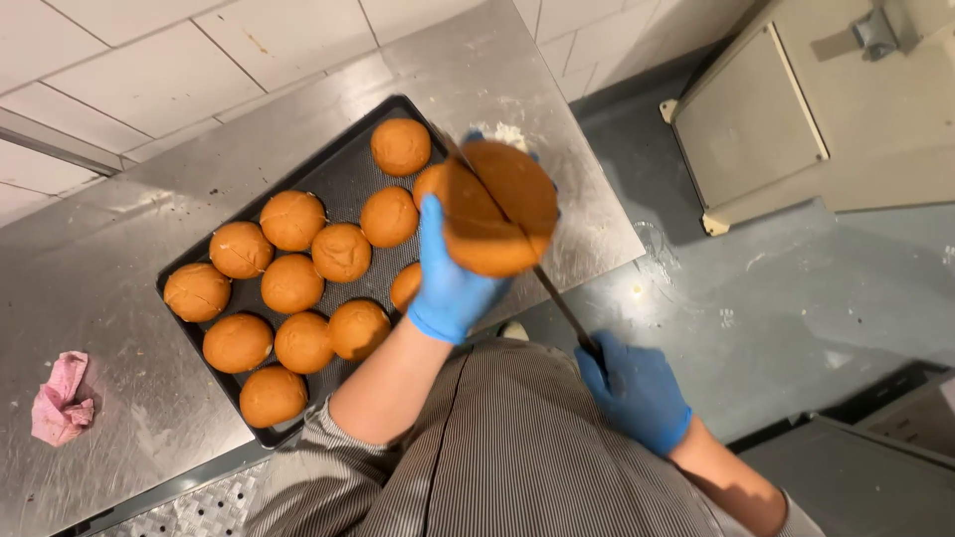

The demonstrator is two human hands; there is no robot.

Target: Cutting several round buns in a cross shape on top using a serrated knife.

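Left hand: the left hand (450, 278), in a blue glove, is raised above the near right corner of the tray; its fingers are wrapped around the lower left side of a bun, gripping it.
Held bun: the bun (500, 207) is round, orange-brown and a little blurred; it is lifted off the tray, over the right edge of the steel table, with its domed top turned up to the camera.
Right hand: the right hand (631, 390), also in a blue glove, is lower right, close to the body; it is closed tightly on the handle of a knife.
Knife: the knife (512, 236) has a long, thin, dark blade; its long axis runs diagonally from the right hand, lower right, to the upper left, and the tip points up-left, away from the person.
Blade and bun: the blade crosses the held bun along this diagonal; how deep it sits in the bun I cannot tell.
Tray: the dark baking tray (334, 169) lies turned at an angle on the steel table (119, 239), with many round buns on it, close together.
Cloth: a crumpled pink cloth (62, 398) lies on the table, well apart from the tray, on the left.
Clothing: the person wears a striped grey garment.
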